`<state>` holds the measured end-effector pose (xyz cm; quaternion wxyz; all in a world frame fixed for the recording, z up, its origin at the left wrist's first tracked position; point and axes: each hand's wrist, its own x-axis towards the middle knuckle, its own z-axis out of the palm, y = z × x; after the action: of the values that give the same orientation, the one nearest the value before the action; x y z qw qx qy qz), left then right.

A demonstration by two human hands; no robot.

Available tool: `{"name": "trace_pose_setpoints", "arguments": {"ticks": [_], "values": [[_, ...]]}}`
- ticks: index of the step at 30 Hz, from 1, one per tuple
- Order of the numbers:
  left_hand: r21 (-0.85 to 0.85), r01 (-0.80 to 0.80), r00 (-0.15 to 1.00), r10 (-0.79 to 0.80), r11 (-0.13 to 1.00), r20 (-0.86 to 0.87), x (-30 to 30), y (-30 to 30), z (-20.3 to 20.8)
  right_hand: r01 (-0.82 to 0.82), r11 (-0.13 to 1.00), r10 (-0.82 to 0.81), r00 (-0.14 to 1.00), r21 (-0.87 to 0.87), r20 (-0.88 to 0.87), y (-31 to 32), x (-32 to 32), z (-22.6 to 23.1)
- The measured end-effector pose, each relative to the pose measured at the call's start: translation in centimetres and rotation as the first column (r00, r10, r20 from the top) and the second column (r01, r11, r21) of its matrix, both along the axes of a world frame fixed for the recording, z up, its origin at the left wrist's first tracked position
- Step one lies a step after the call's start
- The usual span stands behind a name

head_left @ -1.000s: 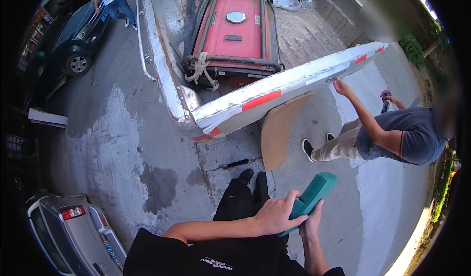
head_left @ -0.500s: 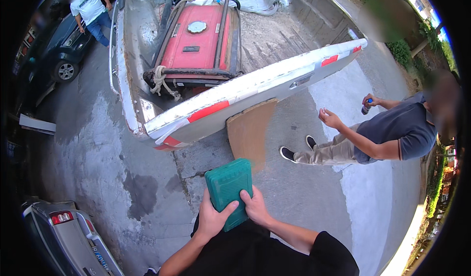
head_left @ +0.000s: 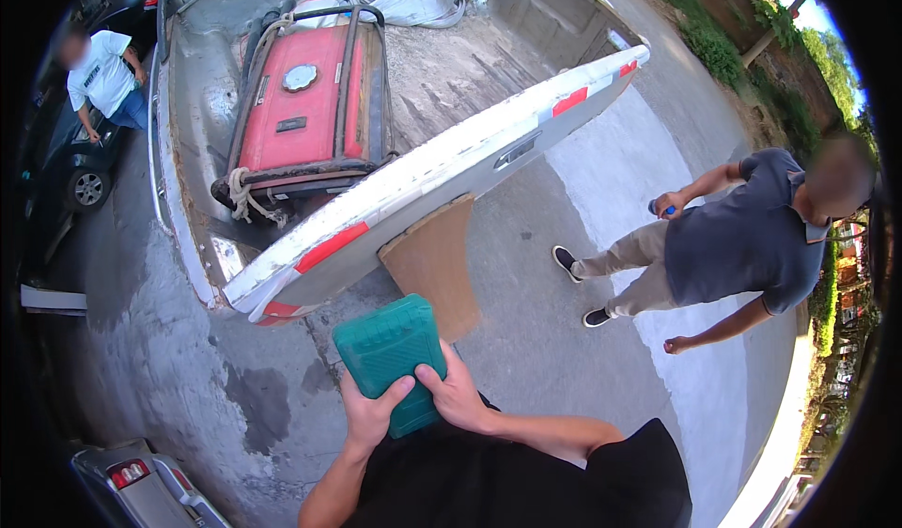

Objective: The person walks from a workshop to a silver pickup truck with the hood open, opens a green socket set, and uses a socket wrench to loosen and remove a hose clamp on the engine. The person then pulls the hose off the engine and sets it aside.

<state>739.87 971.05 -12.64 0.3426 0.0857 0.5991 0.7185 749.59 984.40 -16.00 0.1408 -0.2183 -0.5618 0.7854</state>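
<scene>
A green plastic case [head_left: 387,340] with a ribbed lid is held between my two hands, close to my body. My left hand [head_left: 368,411] grips its left side, thumb laid over the top face. On the opposite side my right hand [head_left: 458,392] grips it, its thumb also on the top. Most of my fingers are hidden beneath the case, which looks closed. Beyond it stands a pickup truck's tailgate [head_left: 460,162], white with red strips. In the truck bed sits a red generator [head_left: 299,96] in a dark tube frame, with rope tied on.
A brown board [head_left: 437,265] leans against the tailgate. To the right, a person in a dark shirt [head_left: 733,232] holds a small bottle [head_left: 662,209]. At far left, another person in white [head_left: 103,72] stands by a dark car [head_left: 89,185]. A grey vehicle [head_left: 150,490] is parked lower left.
My view has turned, so the truck appears further left. The person on the right has turned and lowered one hand. Both my hands still hold the case.
</scene>
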Motion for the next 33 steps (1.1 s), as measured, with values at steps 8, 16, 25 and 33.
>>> {"name": "trace_pose_setpoints", "arguments": {"ticks": [8,16,25,33], "values": [[0.265,-0.111,0.964,0.039,0.958,0.263,-9.7,-1.0,-3.6,-0.169,0.955,0.197,0.976,0.245,-0.096,6.0,-7.4,1.7],[0.697,0.109,0.841,-0.44,0.709,0.315,-23.7,-0.6,-4.3,0.207,0.75,-0.191,0.977,0.628,-0.094,13.6,-20.6,5.2],[0.883,-0.09,0.667,-0.631,0.461,0.397,-28.3,2.6,-6.5,-0.013,0.455,-0.139,0.987,0.89,0.086,15.6,-28.8,2.7],[0.944,-0.032,0.636,-0.722,0.329,0.273,-30.3,3.7,-7.2,-0.04,0.201,-0.1,0.993,0.979,0.061,16.6,-30.5,0.2]]}}
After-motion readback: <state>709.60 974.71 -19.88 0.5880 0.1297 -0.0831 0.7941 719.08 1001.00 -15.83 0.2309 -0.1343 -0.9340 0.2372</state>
